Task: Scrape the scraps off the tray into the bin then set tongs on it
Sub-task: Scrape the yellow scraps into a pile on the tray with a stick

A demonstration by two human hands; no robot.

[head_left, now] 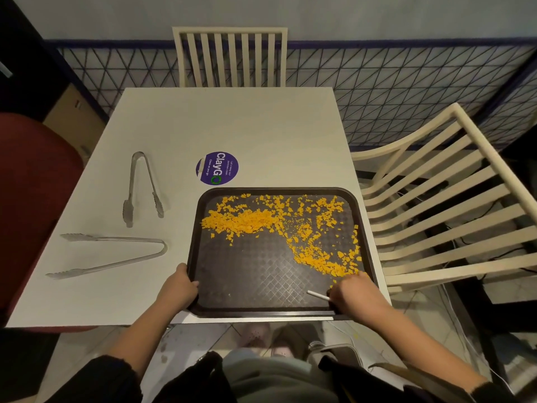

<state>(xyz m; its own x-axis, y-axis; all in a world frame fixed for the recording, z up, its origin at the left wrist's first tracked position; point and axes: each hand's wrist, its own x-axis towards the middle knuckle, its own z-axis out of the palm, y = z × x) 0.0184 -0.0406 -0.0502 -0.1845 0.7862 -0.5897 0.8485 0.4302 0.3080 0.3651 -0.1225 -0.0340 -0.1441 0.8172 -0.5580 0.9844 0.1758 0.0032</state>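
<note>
Both my hands grip the tray's near edge.

My left hand (180,289) clamps the tray (261,311) at its near left corner; my right hand (353,292), near right, also pinches a white stick (318,295). Orange scraps (247,221) cover the tray's far and right sides. Two tongs (142,184) (107,255) lie on the table (247,126) to its left.

A square white table (247,126) stands by a pale wall (348,16) with blue triangle-patterned wire mesh (377,80). Cream slatted wooden chairs sit at its far side (229,56) and right (441,205); a dark red rounded seat (32,184) is left.
</note>
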